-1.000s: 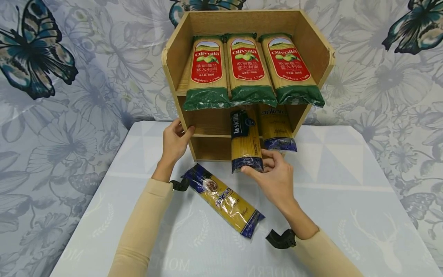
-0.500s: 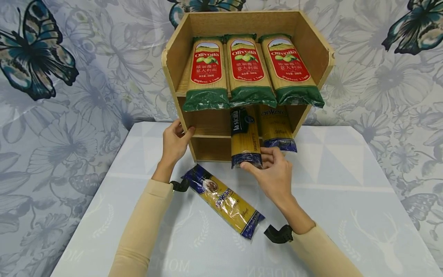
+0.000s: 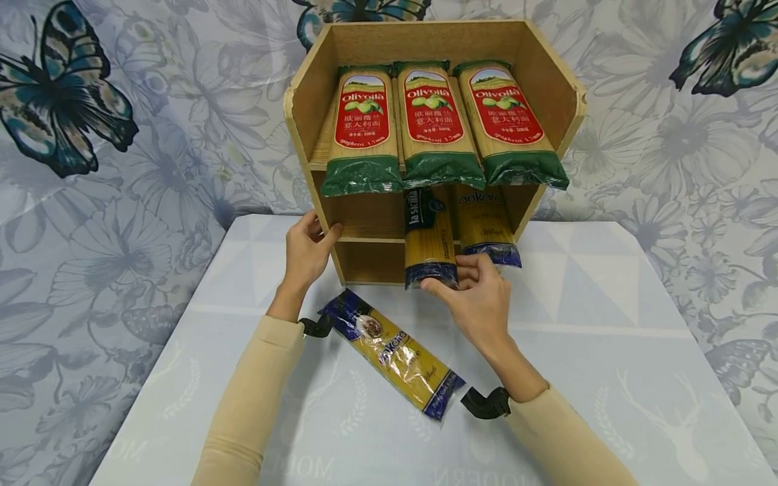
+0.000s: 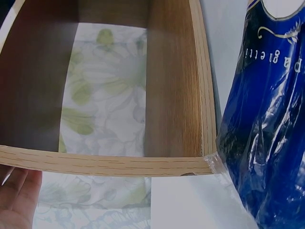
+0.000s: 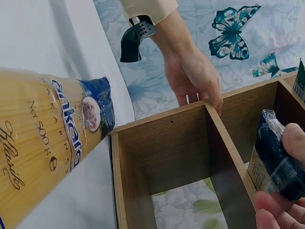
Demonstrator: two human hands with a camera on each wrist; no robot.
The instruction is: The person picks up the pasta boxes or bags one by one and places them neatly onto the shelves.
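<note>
My right hand (image 3: 477, 293) pinches the blue lower end of a spaghetti pack (image 3: 430, 246) with a dark "la sicilia" label, thumb on one side and fingers on the other. The pack lies partly inside the middle level of a wooden shelf (image 3: 425, 42), its front end sticking out. In the right wrist view the blue pack end (image 5: 276, 160) shows between thumb and fingers. My left hand (image 3: 308, 250) grips the shelf's left side wall, thumb at the front edge. Just right of the la sicilia pack, a yellow Ankara pack (image 3: 486, 223) lies on the same level.
Three Olivoila spaghetti packs (image 3: 434, 111) with red labels lie side by side on the top level. Another Ankara pack (image 3: 392, 351) lies diagonally on the pale tablecloth (image 3: 583, 378) before the shelf, between my forearms. A patterned cloth (image 3: 152, 121) hangs behind.
My right hand has pushed the la sicilia pack a little farther back into the middle level. My left hand has stayed on the shelf's side.
</note>
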